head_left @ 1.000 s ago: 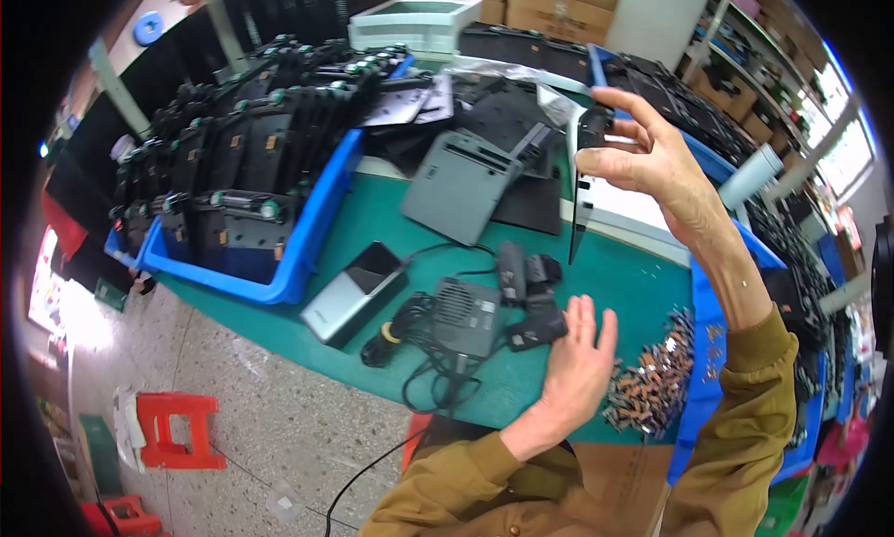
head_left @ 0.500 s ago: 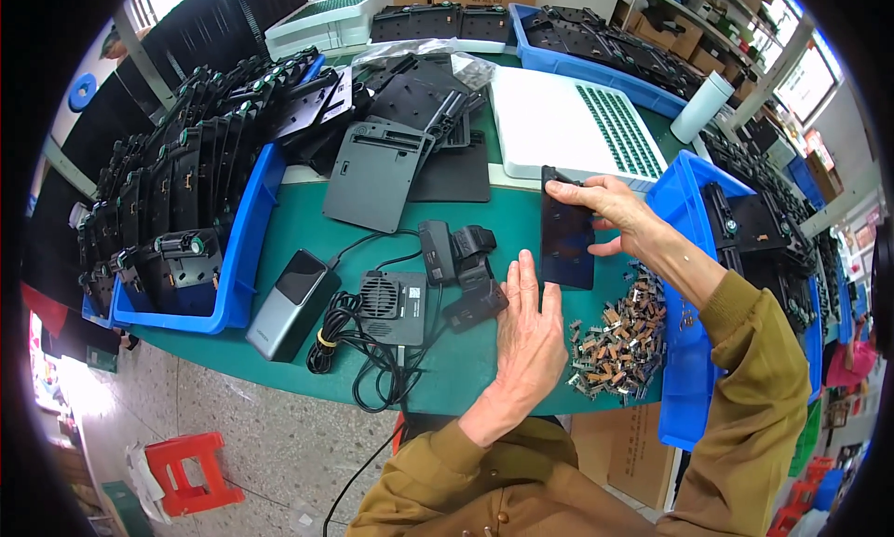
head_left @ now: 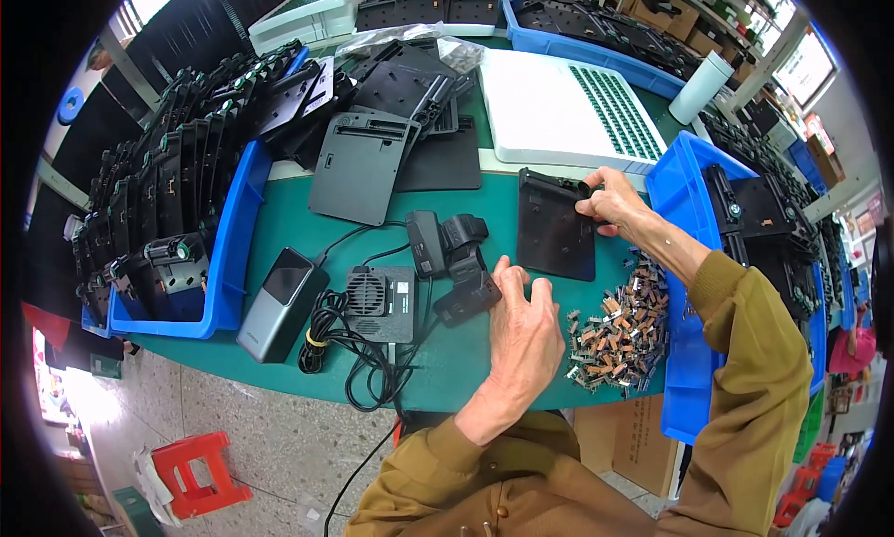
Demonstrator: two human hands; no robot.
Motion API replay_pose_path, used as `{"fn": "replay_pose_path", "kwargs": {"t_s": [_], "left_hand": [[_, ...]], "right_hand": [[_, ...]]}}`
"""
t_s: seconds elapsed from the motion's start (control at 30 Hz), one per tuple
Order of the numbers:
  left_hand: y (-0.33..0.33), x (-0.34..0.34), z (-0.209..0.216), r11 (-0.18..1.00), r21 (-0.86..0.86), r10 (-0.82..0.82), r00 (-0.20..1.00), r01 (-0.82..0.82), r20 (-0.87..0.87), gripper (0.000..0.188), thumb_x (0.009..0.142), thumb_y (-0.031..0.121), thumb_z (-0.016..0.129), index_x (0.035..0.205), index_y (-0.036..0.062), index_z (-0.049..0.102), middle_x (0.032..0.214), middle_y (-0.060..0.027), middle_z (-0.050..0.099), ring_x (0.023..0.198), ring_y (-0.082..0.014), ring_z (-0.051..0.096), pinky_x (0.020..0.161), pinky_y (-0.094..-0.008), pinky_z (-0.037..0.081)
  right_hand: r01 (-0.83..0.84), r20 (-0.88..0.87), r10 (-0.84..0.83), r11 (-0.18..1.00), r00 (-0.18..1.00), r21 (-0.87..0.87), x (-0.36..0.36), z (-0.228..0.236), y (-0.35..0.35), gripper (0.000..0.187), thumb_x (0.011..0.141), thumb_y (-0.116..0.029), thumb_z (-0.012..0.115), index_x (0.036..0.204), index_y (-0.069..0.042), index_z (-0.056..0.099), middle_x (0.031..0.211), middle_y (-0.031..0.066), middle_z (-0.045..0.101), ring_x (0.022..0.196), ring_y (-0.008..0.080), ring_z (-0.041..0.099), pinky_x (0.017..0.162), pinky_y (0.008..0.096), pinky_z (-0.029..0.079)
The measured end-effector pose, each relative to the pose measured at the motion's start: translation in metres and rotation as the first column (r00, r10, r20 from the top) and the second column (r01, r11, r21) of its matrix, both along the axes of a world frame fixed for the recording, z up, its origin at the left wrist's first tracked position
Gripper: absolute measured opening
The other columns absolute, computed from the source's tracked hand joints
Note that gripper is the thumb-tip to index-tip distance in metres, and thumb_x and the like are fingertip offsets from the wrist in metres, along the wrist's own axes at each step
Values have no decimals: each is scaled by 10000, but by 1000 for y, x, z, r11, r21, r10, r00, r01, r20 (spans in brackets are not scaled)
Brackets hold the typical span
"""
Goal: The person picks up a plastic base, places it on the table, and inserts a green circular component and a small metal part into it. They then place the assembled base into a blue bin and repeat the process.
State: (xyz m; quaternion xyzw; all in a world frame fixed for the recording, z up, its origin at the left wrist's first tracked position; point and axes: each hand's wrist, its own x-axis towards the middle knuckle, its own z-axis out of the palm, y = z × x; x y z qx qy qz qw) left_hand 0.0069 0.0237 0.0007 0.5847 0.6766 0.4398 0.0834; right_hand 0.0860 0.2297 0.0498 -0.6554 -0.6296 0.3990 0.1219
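Black panel (head_left: 556, 234) laid broad side up on the green table (head_left: 289, 222).
Tilted 0.5 s ago, it now looks flat or nearly so, seemingly within reach of both hands. The right hand (head_left: 616, 204) has its fingers clamped on the upper right edge; the left hand (head_left: 523, 337), fingers bent and slightly apart, holds nothing visible beside the small parts (head_left: 619, 327).

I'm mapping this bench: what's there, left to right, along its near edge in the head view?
Left blue bin, silver-black box, dark vented box, left hand, pile of small parts, right blue bin.
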Motion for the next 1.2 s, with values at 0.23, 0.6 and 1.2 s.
{"fn": "replay_pose_path", "kwargs": {"t_s": [0.23,0.6,1.2], "left_hand": [[-2,0,5,995,-91,-60,987,47,-149,471,767,-9,661,1213,-63,518,1292,-260,413,1285,-463,378,1033,-517,369],[-1,2,3,979,-198,-111,956,58,-270,514,846,76,620,1331,-29,486,1477,-236,337,1366,-439,316,1110,-564,247],[0,2,6,972,-227,-112,964,56,-241,500,839,68,622,1313,-41,504,1488,-238,332,1369,-439,321,1114,-556,246]], "right_hand": [[-157,125,143,981,982,113,9,-3,5,453,741,-90,710,1161,-68,543,977,112,618,881,242,622,730,385,537],[-370,386,173,765,906,527,30,47,111,219,685,-73,666,897,-67,722,877,124,706,827,264,681,725,368,530],[-358,680,212,930,702,79,1,49,122,274,658,-35,757,925,13,720,933,175,718,908,308,704,744,404,546]]}}
